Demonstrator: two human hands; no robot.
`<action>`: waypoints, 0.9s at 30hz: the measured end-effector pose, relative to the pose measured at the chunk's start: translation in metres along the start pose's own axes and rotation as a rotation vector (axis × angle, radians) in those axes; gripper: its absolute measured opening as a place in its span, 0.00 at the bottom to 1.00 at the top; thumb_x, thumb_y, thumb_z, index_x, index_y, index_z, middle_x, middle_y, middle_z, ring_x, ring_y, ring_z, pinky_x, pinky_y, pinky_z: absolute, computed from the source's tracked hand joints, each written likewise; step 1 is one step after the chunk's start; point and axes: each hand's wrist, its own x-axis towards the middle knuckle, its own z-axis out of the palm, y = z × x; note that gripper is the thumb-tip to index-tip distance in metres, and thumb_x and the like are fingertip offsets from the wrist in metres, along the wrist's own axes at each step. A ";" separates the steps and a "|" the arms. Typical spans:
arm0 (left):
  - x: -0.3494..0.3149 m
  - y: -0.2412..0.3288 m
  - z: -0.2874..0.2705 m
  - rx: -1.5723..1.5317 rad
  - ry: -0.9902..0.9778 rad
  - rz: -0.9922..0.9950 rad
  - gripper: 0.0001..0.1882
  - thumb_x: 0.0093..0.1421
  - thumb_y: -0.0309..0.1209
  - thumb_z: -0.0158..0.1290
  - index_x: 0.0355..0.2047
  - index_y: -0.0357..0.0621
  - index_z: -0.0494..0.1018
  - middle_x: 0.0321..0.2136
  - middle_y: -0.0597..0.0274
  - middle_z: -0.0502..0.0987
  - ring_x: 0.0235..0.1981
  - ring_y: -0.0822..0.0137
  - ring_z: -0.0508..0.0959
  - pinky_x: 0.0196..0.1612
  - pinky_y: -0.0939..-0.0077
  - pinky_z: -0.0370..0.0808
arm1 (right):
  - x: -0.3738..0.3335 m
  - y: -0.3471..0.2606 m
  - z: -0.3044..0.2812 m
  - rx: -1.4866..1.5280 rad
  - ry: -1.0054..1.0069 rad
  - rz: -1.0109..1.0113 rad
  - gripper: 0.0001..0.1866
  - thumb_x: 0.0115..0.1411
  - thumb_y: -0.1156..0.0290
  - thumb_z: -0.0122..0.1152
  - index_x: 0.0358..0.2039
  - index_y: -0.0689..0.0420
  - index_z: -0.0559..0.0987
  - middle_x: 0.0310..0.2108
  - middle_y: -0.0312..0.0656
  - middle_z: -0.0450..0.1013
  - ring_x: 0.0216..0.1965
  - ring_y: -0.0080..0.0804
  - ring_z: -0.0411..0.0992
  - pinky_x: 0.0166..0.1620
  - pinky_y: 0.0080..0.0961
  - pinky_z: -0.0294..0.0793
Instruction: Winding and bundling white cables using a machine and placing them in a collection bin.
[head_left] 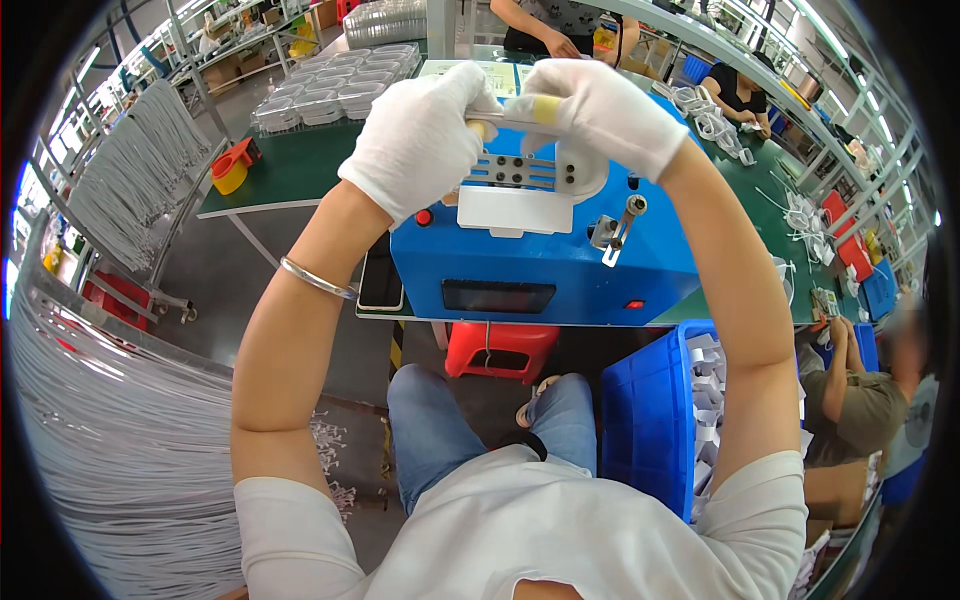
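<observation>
Both my hands wear white gloves and meet above the far side of a blue machine. My left hand is closed, with fingertips pinched beside the machine's slotted metal plate. My right hand is also closed, its fingers curled inward, with yellow on one finger. A pale narrow strip runs between the fingers of both hands; its kind is hard to make out. Below them a white plate juts toward me. A metal crank-like arm stands at the machine's right, near a red button on the left.
A phone-like device lies left of the machine. Below right, a blue crate holds white pieces. A red stool stands underneath. Clear trays and a yellow-red tape dispenser sit at left. Hanging white cables line the left; co-workers sit beyond.
</observation>
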 end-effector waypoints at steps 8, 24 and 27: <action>-0.034 -0.006 0.004 -0.132 0.406 -0.183 0.08 0.61 0.28 0.48 0.40 0.43 0.73 0.27 0.58 0.76 0.22 0.67 0.75 0.26 0.74 0.72 | -0.010 0.020 0.002 0.102 0.019 0.116 0.15 0.59 0.59 0.59 0.38 0.58 0.75 0.33 0.38 0.73 0.35 0.26 0.75 0.43 0.23 0.74; -0.101 0.044 0.076 -1.164 0.276 -0.559 0.25 0.64 0.49 0.44 0.44 0.36 0.67 0.25 0.57 0.75 0.15 0.71 0.71 0.16 0.81 0.65 | -0.023 0.013 0.003 -0.133 -0.030 -0.043 0.12 0.58 0.70 0.54 0.41 0.60 0.77 0.27 0.43 0.74 0.28 0.27 0.75 0.32 0.26 0.75; -0.093 0.051 0.071 -1.442 0.246 -0.415 0.29 0.60 0.47 0.47 0.49 0.30 0.65 0.34 0.52 0.75 0.22 0.68 0.75 0.20 0.79 0.70 | -0.033 0.004 0.003 -0.485 0.090 -0.161 0.10 0.56 0.72 0.53 0.37 0.58 0.79 0.24 0.48 0.74 0.24 0.34 0.75 0.30 0.27 0.73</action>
